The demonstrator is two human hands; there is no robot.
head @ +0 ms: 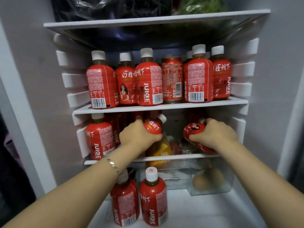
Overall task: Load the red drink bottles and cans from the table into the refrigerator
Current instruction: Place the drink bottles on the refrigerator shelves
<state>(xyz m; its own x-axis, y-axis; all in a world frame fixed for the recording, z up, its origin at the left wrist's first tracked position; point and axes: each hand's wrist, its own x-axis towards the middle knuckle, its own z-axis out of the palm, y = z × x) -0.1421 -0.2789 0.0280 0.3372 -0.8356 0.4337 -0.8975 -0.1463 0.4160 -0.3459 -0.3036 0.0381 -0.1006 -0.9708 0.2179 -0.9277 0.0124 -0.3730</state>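
Note:
Both my arms reach into the open refrigerator at its middle shelf (189, 156). My left hand (136, 134) grips a red juice bottle (153, 126) that tilts its white cap to the right. My right hand (215, 134) grips another red bottle (194, 130), also tilted, at the shelf's right side. Several red bottles stand on the upper shelf (161, 106) with one red can (172, 79) among them. More red bottles (100, 139) stand at the left of the middle shelf. Two upright bottles (153, 199) stand on the bottom level.
An orange-yellow packet (160, 148) and wrapped food sit on the middle shelf between my hands. A clear drawer (212, 178) below holds brown round items. Dark bags and green leaves (202, 4) fill the top shelf. White rail ledges line both side walls.

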